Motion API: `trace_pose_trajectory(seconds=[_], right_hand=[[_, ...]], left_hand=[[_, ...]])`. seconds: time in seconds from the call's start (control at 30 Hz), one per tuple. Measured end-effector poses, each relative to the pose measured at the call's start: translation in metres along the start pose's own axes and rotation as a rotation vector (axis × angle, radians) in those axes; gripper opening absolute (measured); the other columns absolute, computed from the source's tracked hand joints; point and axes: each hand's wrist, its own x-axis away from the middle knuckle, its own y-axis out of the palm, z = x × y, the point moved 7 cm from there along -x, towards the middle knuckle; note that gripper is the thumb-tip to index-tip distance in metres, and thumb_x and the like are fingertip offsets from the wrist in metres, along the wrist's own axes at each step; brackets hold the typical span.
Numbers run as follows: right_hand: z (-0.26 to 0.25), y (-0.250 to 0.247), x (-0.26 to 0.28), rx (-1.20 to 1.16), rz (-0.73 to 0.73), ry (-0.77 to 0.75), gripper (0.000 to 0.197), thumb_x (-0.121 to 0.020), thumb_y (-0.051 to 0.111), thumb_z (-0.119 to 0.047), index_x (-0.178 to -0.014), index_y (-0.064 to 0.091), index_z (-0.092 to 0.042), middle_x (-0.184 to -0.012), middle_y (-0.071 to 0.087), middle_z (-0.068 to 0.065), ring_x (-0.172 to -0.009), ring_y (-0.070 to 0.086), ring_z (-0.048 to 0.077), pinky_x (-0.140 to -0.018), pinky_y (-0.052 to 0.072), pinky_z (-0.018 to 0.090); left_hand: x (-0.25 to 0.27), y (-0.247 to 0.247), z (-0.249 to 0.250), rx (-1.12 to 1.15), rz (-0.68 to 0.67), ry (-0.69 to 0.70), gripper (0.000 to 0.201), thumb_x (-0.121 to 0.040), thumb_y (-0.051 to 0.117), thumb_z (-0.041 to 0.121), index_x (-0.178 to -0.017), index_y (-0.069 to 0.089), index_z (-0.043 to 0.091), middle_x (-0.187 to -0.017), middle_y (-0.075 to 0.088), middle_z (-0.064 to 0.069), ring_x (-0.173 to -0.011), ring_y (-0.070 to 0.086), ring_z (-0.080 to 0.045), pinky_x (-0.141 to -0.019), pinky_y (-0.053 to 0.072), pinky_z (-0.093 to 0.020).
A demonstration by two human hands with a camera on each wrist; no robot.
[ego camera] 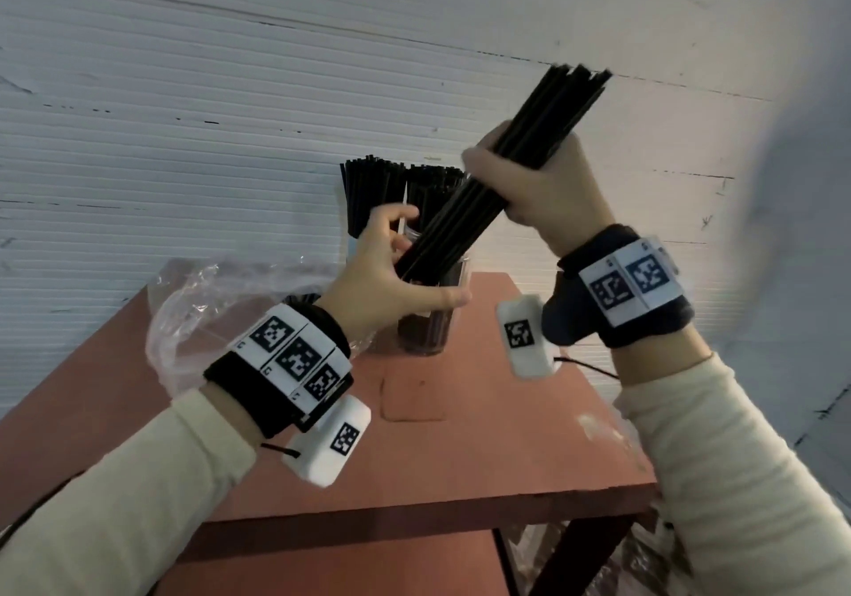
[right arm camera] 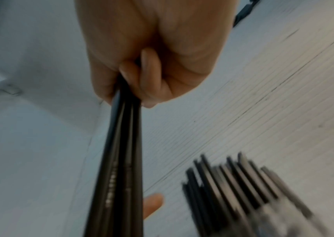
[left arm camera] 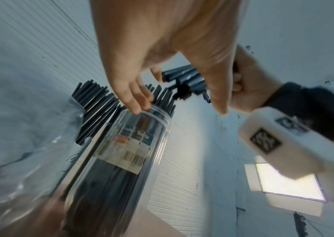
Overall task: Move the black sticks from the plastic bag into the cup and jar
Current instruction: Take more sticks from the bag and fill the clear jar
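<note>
My right hand point(ego camera: 529, 181) grips a thick bundle of black sticks point(ego camera: 520, 149) around its middle, tilted with the top end up to the right. The bundle's lower end points down at the clear jar point(ego camera: 428, 324), which holds several sticks. My left hand point(ego camera: 428, 259) is at the jar's rim, fingers and thumb spread on either side of the bundle's lower end point(left arm camera: 184, 78). In the left wrist view its fingertips point(left arm camera: 140, 109) touch the jar point(left arm camera: 129, 152). Behind the jar, the cup's sticks point(ego camera: 368, 190) stand upright. In the right wrist view, my fist point(right arm camera: 141, 80) is wrapped round the bundle point(right arm camera: 119, 160).
The crumpled clear plastic bag point(ego camera: 207, 305) lies on the red-brown table point(ego camera: 460, 457) left of the jar. A white ribbed wall point(ego camera: 230, 112) stands close behind the table. A lower shelf point(ego camera: 322, 568) shows under the tabletop.
</note>
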Motion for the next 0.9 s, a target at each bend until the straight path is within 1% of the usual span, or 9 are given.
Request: trace_pose_trajectory(seconds=[0.1, 0.2, 0.4, 0.43, 0.53, 0.63, 0.73, 0.8, 0.9], right_hand=[[0.006, -0.026, -0.029, -0.046, 0.087, 0.052, 0.013, -0.084, 0.068, -0.013, -0.076, 0.060, -0.005, -0.061, 0.047, 0.005, -0.045, 0.037, 0.013, -0.041, 0.027, 0.020], [0.018, -0.032, -0.051, -0.046, 0.083, 0.091, 0.013, -0.083, 0.069, -0.013, -0.075, 0.060, -0.009, -0.063, 0.047, 0.007, -0.046, 0.036, 0.015, -0.041, 0.027, 0.022], [0.036, -0.023, -0.074, 0.093, 0.020, 0.117, 0.013, -0.082, 0.067, -0.017, -0.079, 0.059, -0.007, -0.070, 0.045, 0.011, -0.059, 0.036, 0.024, -0.046, 0.029, 0.026], [0.037, -0.020, -0.077, 0.112, -0.004, 0.111, 0.014, -0.083, 0.066, -0.018, -0.077, 0.059, -0.007, -0.069, 0.044, 0.011, -0.059, 0.036, 0.024, -0.046, 0.029, 0.027], [0.042, -0.004, -0.082, 0.197, -0.099, 0.111, 0.017, -0.084, 0.068, -0.022, -0.074, 0.060, -0.011, -0.061, 0.046, 0.004, -0.051, 0.038, 0.019, -0.044, 0.032, 0.024], [0.053, 0.019, -0.076, 0.330, -0.235, 0.108, 0.028, -0.084, 0.069, -0.029, -0.079, 0.063, -0.002, -0.064, 0.057, 0.003, -0.051, 0.051, 0.013, -0.049, 0.044, 0.025], [0.065, 0.031, -0.060, 0.411, -0.275, 0.099, 0.040, -0.085, 0.068, -0.039, -0.093, 0.067, 0.000, -0.089, 0.070, 0.011, -0.080, 0.067, 0.017, -0.076, 0.057, 0.034], [0.069, 0.032, -0.051, 0.402, -0.267, 0.099, 0.050, -0.083, 0.066, -0.049, -0.096, 0.065, -0.001, -0.099, 0.066, 0.014, -0.090, 0.065, 0.022, -0.083, 0.055, 0.041], [0.069, 0.027, -0.045, 0.539, -0.222, 0.149, 0.054, -0.080, 0.063, -0.061, -0.108, 0.059, -0.015, -0.118, 0.046, 0.004, -0.108, 0.048, 0.018, -0.093, 0.046, 0.035]], left_hand=[[-0.028, 0.003, -0.009, -0.059, 0.066, -0.022, 0.133, -0.046, 0.093, 0.042, -0.146, 0.005, 0.037, -0.141, 0.027, 0.001, -0.125, 0.039, -0.007, -0.102, 0.038, -0.027], [-0.051, 0.014, -0.022, -0.058, -0.028, -0.122, 0.138, -0.055, 0.093, 0.028, -0.151, -0.007, 0.026, -0.146, 0.026, 0.006, -0.132, 0.035, -0.010, -0.110, 0.033, -0.033], [-0.061, 0.012, -0.045, -0.025, -0.009, -0.165, 0.096, -0.062, 0.089, 0.016, -0.141, 0.036, 0.021, -0.111, 0.061, 0.013, -0.097, 0.059, 0.002, -0.073, 0.047, -0.012], [-0.062, 0.010, -0.046, -0.017, -0.007, -0.156, 0.095, -0.061, 0.090, 0.017, -0.140, 0.039, 0.021, -0.109, 0.061, 0.015, -0.095, 0.058, 0.004, -0.073, 0.049, -0.013], [-0.062, 0.007, -0.052, -0.043, -0.021, -0.146, 0.098, -0.058, 0.091, 0.024, -0.140, 0.039, 0.023, -0.116, 0.060, 0.014, -0.109, 0.057, -0.004, -0.097, 0.049, -0.033], [-0.063, 0.007, -0.055, -0.061, -0.022, -0.155, 0.103, -0.054, 0.092, 0.031, -0.141, 0.037, 0.025, -0.121, 0.059, 0.012, -0.116, 0.055, -0.008, -0.103, 0.046, -0.039], [-0.062, 0.006, -0.056, -0.083, -0.023, -0.151, 0.108, -0.052, 0.092, 0.038, -0.143, 0.035, 0.026, -0.126, 0.058, 0.011, -0.119, 0.054, -0.009, -0.104, 0.045, -0.041], [-0.062, 0.007, -0.056, -0.096, -0.026, -0.151, 0.108, -0.054, 0.091, 0.038, -0.144, 0.033, 0.024, -0.130, 0.056, 0.009, -0.121, 0.051, -0.009, -0.106, 0.044, -0.041], [-0.062, 0.007, -0.055, -0.097, -0.026, -0.152, 0.106, -0.056, 0.091, 0.036, -0.144, 0.034, 0.024, -0.133, 0.055, 0.008, -0.120, 0.050, -0.008, -0.106, 0.043, -0.040]])
